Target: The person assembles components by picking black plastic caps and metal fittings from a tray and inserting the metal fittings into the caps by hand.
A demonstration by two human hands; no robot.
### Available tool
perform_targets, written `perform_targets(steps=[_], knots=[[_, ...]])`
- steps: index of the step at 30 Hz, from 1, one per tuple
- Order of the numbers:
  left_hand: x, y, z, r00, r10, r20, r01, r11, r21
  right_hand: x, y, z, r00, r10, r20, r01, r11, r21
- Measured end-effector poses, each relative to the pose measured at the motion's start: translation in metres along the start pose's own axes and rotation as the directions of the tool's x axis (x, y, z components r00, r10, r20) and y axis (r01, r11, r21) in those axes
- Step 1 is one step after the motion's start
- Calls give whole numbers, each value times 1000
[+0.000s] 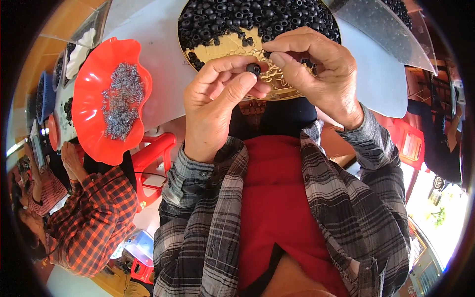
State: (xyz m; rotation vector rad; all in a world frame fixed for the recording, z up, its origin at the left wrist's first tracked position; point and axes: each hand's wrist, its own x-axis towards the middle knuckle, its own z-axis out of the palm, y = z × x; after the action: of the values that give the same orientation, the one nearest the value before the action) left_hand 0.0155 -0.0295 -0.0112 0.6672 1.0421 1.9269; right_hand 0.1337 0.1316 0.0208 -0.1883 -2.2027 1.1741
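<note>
Between the thumb and fingers of my left hand (215, 96) is a rounded black plastic piece (254, 69) with a hole in its end. My right hand (321, 69) is close beside it, thumb and forefinger pinched on a smaller dark piece (267, 53), mostly covered by the fingertips. Both hands are over the near part of a round gold tray (217, 50). A heap of black hollow plastic pieces (232, 17) fills the tray's far side, with a few strays nearer me.
To the left, a wavy-edged red bowl (89, 94) holds a pile of small metal springs (121, 101). A clear plastic sheet or lid (383, 29) lies at the right. A red stool (153, 166) and a person in a checked shirt (99, 218) are at the left.
</note>
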Motion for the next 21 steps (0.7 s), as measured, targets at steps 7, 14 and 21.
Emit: perform_targets(steps=[7, 14, 21], knots=[[-1, 0, 0, 999, 11, -33, -5, 985, 174, -5, -8, 7, 976, 213, 48, -216, 973, 82], [0, 1, -1, 998, 23, -53, -12, 981, 192, -3, -6, 7, 977, 198, 74, -199, 980, 11], [1, 2, 2, 999, 1, -49, 11, 971, 241, 1, -12, 6, 974, 190, 120, -180, 980, -83]])
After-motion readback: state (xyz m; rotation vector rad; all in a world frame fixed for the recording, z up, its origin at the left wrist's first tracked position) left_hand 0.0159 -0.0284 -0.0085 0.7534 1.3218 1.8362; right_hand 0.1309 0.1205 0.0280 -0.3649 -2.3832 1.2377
